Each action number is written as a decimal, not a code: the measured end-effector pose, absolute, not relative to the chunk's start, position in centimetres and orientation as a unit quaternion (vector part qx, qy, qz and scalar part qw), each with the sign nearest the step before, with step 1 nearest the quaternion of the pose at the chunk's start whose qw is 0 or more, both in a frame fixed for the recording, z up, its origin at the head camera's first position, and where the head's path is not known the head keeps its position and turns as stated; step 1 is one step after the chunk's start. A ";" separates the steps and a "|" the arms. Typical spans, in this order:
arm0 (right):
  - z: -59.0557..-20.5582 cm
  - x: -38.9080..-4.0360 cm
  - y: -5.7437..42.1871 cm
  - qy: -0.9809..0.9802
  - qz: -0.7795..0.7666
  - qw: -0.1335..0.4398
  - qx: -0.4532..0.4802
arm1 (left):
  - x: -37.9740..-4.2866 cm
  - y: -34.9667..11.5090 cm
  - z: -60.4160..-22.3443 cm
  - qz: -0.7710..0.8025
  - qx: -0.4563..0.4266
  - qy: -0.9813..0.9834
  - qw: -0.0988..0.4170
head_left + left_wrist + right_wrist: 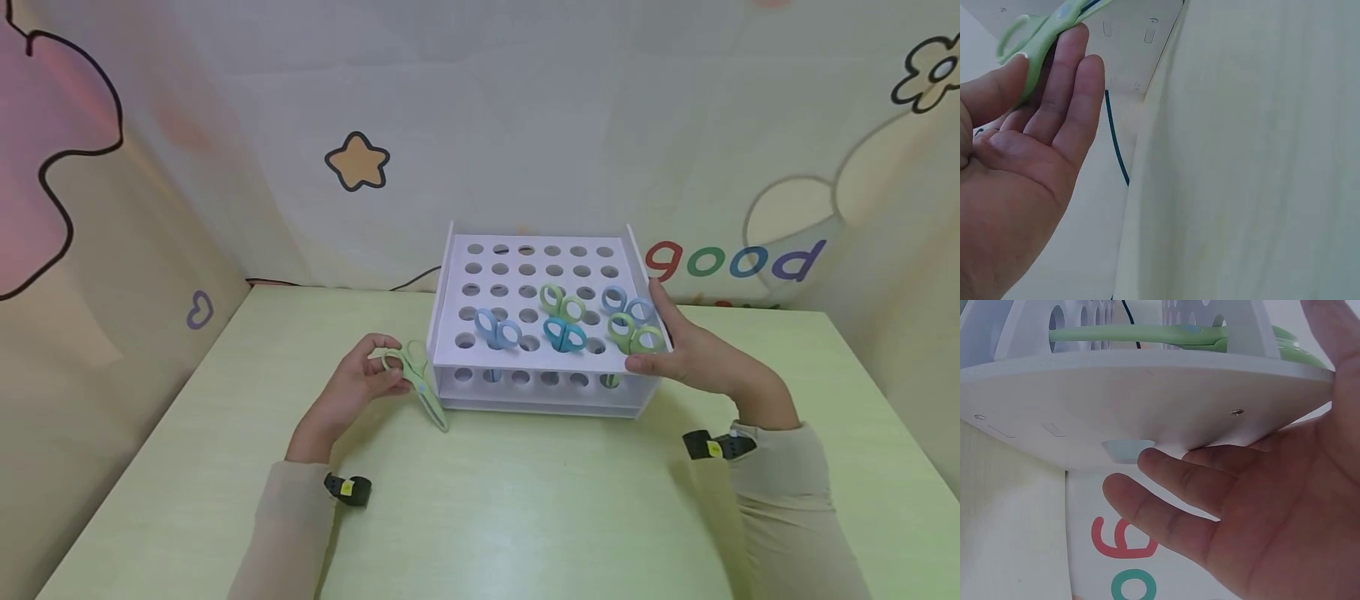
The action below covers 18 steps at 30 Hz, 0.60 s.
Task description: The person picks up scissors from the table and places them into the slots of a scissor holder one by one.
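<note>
My left hand [358, 385] pinches light green scissors [429, 402] by a handle loop, between thumb and fingers. Their blades slant down to the right, beside the left front corner of a white perforated rack [495, 360]. In the left wrist view, the thumb lies against the green handle [1038, 47]. My right hand [708, 354] holds the rack's right front corner, thumb over the front edge and fingers along the outer side panel [1147, 394]. Several scissors stand handles-up in the rack's front and middle holes: light blue [508, 335], teal [573, 340] and green [622, 340].
The rack stands on a pale green table [517, 500] near the back wall cloth [525, 125], which carries printed letters and shapes. A dark cord [416, 277] runs behind the rack on its left. Its back rows have bare round holes.
</note>
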State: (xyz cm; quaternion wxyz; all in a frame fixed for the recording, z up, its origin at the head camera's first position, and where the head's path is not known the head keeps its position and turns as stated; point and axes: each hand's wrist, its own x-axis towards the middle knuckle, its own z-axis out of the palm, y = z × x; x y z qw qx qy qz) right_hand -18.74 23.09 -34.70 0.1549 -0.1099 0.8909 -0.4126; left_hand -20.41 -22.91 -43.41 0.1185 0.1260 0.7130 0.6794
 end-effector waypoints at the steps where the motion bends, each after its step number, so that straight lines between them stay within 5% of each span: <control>1: -34.7 -18.7 23.1 0.891 -0.413 0.155 -0.110 | -20.4 -22.8 -43.4 0.682 0.124 0.712 0.115; 13: -34.7 -18.7 23.3 0.891 -0.412 0.150 -0.116 | -20.7 -22.4 -43.2 0.683 0.096 0.719 0.082; 18: -34.7 -18.6 23.2 0.892 -0.410 0.148 -0.121 | -20.4 -22.2 -42.5 0.682 0.092 0.725 0.031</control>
